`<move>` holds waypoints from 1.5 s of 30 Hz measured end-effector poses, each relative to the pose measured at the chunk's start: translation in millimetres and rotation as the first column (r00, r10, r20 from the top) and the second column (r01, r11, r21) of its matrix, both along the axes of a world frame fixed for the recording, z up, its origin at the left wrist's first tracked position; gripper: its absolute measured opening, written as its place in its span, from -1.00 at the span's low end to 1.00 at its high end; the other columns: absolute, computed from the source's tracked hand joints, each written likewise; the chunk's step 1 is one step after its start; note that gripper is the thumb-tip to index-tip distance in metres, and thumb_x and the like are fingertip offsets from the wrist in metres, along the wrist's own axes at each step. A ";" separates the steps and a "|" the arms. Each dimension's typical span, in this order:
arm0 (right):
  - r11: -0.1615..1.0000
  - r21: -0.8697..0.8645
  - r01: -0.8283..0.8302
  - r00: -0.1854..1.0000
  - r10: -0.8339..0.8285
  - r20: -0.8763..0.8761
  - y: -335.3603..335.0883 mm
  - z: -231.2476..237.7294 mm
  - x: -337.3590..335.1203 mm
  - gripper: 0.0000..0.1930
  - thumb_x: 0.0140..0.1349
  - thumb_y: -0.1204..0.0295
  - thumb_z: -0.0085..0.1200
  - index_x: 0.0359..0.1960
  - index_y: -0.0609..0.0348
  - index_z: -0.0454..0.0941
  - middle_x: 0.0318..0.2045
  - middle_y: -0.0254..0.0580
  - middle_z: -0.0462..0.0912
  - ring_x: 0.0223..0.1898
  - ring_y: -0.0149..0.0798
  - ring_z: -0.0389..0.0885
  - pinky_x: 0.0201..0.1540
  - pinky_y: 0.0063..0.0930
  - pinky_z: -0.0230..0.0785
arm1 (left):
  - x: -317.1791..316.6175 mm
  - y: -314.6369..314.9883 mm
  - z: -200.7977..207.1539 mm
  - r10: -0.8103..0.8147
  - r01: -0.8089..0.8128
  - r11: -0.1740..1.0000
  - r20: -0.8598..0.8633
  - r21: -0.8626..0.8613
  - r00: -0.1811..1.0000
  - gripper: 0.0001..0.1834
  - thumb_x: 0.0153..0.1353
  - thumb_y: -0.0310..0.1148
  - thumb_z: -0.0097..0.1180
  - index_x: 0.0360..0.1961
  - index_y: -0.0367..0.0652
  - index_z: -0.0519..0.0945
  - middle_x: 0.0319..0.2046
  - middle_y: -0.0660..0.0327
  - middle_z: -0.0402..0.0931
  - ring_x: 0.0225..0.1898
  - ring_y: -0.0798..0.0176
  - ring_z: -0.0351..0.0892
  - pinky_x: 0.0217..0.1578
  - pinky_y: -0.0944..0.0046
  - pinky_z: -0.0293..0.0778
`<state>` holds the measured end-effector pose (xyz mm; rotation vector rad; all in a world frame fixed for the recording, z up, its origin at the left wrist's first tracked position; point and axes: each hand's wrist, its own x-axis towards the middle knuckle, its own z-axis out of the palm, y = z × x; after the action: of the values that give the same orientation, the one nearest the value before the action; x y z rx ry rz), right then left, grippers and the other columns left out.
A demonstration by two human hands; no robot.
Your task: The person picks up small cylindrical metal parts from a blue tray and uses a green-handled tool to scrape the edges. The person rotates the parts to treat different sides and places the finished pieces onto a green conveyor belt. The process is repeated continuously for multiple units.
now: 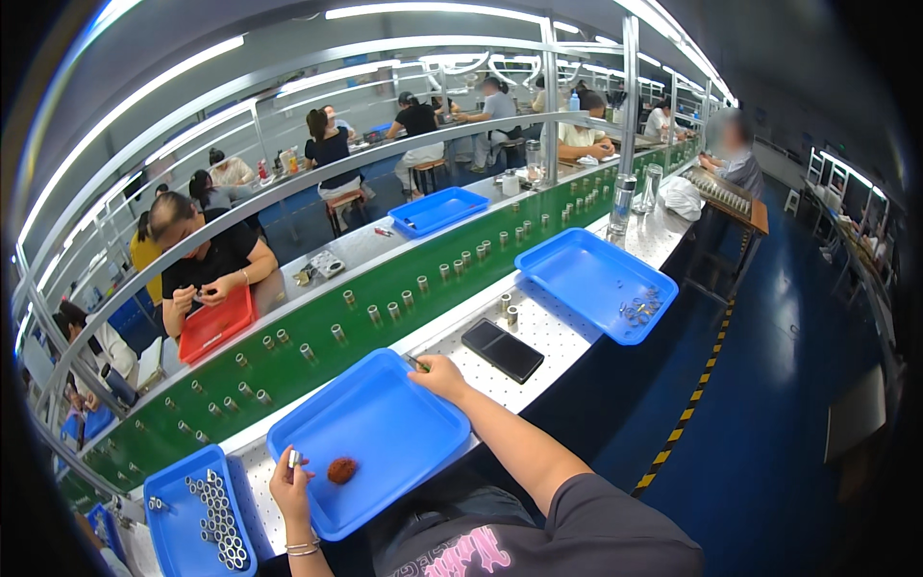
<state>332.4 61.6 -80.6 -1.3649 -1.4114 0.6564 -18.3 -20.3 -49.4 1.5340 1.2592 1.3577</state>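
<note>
A long green conveyor belt [288, 377] runs beyond the white perforated worktop [558, 337]. On that worktop, directly in front of the person, sits a wide, shallow blue plastic tray [385, 418]; a narrower-looking blue plastic tray [173, 540] on its left holds clustered silver hollow metal cylinders [224, 529]. The right hand [440, 377] is at the wide tray's far right edge, the left hand [290, 486] over its near left edge. A fuzzy rust-brown round clump [342, 470] lies on the tray floor, just beside the left fingers. These are nearly closed, pinching one small silver metal cylinder [294, 460]. The right fingers curl together around a slim dark piece [418, 364], mostly hidden. A light, steady fingertip grip would probably suit the cylinder best, held over the tray so that anything dropped stays inside.
</note>
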 end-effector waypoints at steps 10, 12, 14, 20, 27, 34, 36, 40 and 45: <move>1.000 0.023 -0.004 1.000 0.004 -0.012 -1.1 -4.2 2.5 -0.66 -0.07 0.22 0.15 -0.71 0.17 0.32 -0.78 -0.22 0.34 -0.68 -0.35 0.31 -0.56 -0.41 0.17 | 1.8 -3.2 -0.2 0.002 -0.002 1.000 0.020 -0.002 1.000 -0.59 0.13 -0.57 -0.12 0.06 -0.32 0.40 -0.35 0.12 0.52 -0.51 0.42 0.51 -0.45 0.48 0.45; 1.000 0.025 -0.015 1.000 0.015 -0.006 0.7 -7.1 4.8 -0.66 -0.07 0.22 0.15 -0.72 0.17 0.31 -0.78 -0.22 0.34 -0.68 -0.36 0.31 -0.56 -0.41 0.17 | 1.1 -1.7 -3.6 0.007 -0.007 1.000 0.021 0.000 1.000 -0.59 0.13 -0.57 -0.13 0.06 -0.33 0.40 -0.35 0.12 0.53 -0.51 0.42 0.51 -0.46 0.48 0.45; 0.999 0.039 -0.021 1.000 0.022 -0.020 1.9 -8.3 4.4 -0.66 -0.06 0.23 0.15 -0.72 0.17 0.30 -0.79 -0.22 0.33 -0.68 -0.36 0.30 -0.56 -0.41 0.16 | 1.4 -0.8 -4.3 0.015 -0.015 1.000 0.008 0.001 1.000 -0.59 0.14 -0.56 -0.13 0.06 -0.31 0.40 -0.36 0.12 0.53 -0.52 0.42 0.50 -0.47 0.49 0.43; 0.999 0.049 -0.014 1.000 0.014 0.002 -1.6 -3.6 3.1 -0.65 -0.05 0.26 0.15 -0.72 0.19 0.29 -0.79 -0.18 0.31 -0.68 -0.35 0.28 -0.57 -0.40 0.14 | -1.5 1.1 -3.4 0.020 -0.020 1.000 -0.021 0.005 1.000 -0.60 0.16 -0.53 -0.15 0.07 -0.29 0.41 -0.37 0.14 0.54 -0.56 0.44 0.49 -0.50 0.50 0.40; 1.000 -0.010 -0.001 1.000 0.001 0.022 -10.1 2.4 0.3 -0.62 -0.04 0.26 0.16 -0.74 0.20 0.23 -0.79 -0.25 0.24 -0.67 -0.44 0.20 -0.58 -0.46 0.12 | -0.2 -2.8 1.0 0.049 -0.048 0.997 0.009 -0.066 0.999 -0.59 0.12 -0.60 -0.15 0.04 -0.35 0.41 -0.36 0.10 0.54 -0.52 0.41 0.52 -0.47 0.48 0.46; 0.999 -0.050 0.014 1.000 -0.012 0.023 -12.6 10.4 -0.2 -0.62 0.00 0.28 0.15 -0.73 0.21 0.24 -0.78 -0.26 0.22 -0.66 -0.45 0.17 -0.57 -0.47 0.12 | -8.0 1.1 -8.5 0.030 -0.038 0.994 -0.072 -0.105 0.997 -0.61 0.17 -0.53 -0.12 0.06 -0.33 0.40 -0.29 0.06 0.54 -0.43 0.34 0.55 -0.39 0.41 0.47; 0.998 -0.061 0.024 0.999 -0.021 0.046 -12.0 8.7 -2.2 -0.62 0.00 0.28 0.15 -0.72 0.22 0.25 -0.78 -0.26 0.22 -0.66 -0.45 0.17 -0.57 -0.48 0.12 | -16.2 -0.6 -13.9 0.021 -0.042 0.990 -0.156 -0.133 0.988 -0.63 0.23 -0.44 -0.10 0.06 -0.31 0.41 -0.21 0.08 0.54 -0.28 0.28 0.55 -0.24 0.34 0.45; 0.995 -0.079 0.053 0.996 -0.047 0.072 -13.5 11.9 -4.8 -0.62 0.00 0.27 0.16 -0.71 0.22 0.26 -0.78 -0.24 0.24 -0.67 -0.44 0.18 -0.57 -0.48 0.13 | -25.0 2.2 -23.4 -0.075 0.032 0.971 -0.174 -0.238 0.982 -0.55 0.21 -0.51 -0.09 0.16 -0.27 0.31 -0.13 0.12 0.50 -0.18 0.32 0.50 -0.16 0.37 0.40; 0.987 -0.134 0.084 0.990 -0.067 0.121 -14.3 14.5 -5.8 -0.63 0.00 0.24 0.16 -0.69 0.24 0.31 -0.78 -0.21 0.29 -0.68 -0.41 0.22 -0.56 -0.46 0.17 | -16.6 2.1 1.0 -0.093 0.016 0.951 -0.236 -0.310 0.967 -0.57 0.21 -0.51 -0.09 0.15 -0.27 0.33 -0.14 0.12 0.51 -0.21 0.34 0.49 -0.16 0.37 0.40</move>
<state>326.5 47.3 -66.1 -1.5810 -1.4192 0.6438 -34.9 -18.2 -48.4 1.5359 1.4900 0.9017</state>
